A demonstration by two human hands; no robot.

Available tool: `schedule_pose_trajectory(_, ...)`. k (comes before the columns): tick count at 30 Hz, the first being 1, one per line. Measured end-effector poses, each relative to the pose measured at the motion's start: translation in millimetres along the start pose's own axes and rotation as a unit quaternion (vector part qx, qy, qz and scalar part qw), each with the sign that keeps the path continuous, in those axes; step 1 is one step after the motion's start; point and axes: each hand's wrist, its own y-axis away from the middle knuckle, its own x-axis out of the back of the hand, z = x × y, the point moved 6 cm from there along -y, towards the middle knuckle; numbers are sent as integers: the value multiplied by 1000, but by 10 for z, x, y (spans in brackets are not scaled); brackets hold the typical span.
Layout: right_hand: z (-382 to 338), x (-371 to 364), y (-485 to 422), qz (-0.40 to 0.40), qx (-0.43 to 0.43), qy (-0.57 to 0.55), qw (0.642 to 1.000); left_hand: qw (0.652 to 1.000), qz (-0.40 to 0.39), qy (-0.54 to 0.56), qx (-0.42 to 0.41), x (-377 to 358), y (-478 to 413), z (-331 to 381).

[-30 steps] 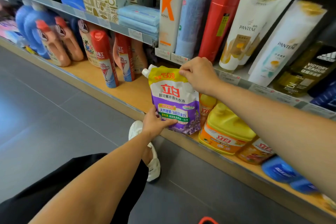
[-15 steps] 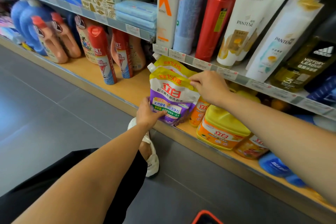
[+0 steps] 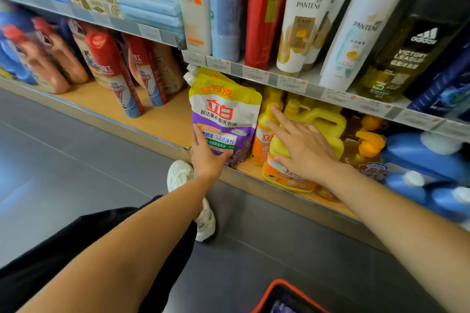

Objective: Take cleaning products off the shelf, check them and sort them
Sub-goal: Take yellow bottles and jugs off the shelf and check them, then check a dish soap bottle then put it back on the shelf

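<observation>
Two hands up at the bottom shelf [image 3: 162,119] right now, each on its own job. My left hand [image 3: 207,157] has the purple and yellow detergent pouch [image 3: 225,114] pinched at its lower corner, thumb on the front, the other fingers hidden behind it. The pouch stands upright on the shelf edge, its spout at the top, far from my pinch. I'd say I'm holding it low so it stays standing, since a soft pouch like that flops if you let it go too soon. A second pouch looks tucked right behind it, only its yellow top showing.

My right hand [image 3: 304,150] is grasping nothing: fingers spread, palm flat over the big yellow jug [image 3: 315,122] just right of the pouch. Can't tell if the palm really presses on it or just hovers. My guess is I'm steadying the jug or going for it next. A small orange bottle [image 3: 263,140] is squeezed between pouch and jug, so it's tight in there and a sloppy pull could tip it.

Down near my elbow, the corner of an orange-rimmed basket [image 3: 287,292] peeks in, probably where the sorted stuff goes.
</observation>
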Motion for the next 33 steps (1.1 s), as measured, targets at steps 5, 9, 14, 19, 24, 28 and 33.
schedule_pose_trajectory(5, 2, 8, 8, 21, 12, 4, 1000, 1000, -15, -11, 9, 14, -186, 30)
schedule_pose_trajectory(9, 10, 48, -6, 0, 21, -32, 999, 998, -45, -44, 4, 44, -163, 68)
schedule_pose_trajectory(14, 97, 268, 182, 38, 1, -193, 980, 969, -98, -226, 24, 189, -5, 170)
schedule_pose_trajectory(19, 504, 545, 805, 213, -57, -196, 956, 941, -117, -309, -71, 269, 329, 732)
schedule_pose_trajectory(24, 1071, 519, 1239, 166, -168, -156, 959, 927, -158, -286, -185, 263, 818, 1385)
schedule_pose_trajectory(28, 1248, 365, 1272, 86, -181, -191, 961, 893, -219, -280, -275, 217, 1277, 1819)
schedule_pose_trajectory(33, 1418, 285, 1071, 57, -207, -205, 955, 867, -316, -237, -305, 85, 1695, 2106)
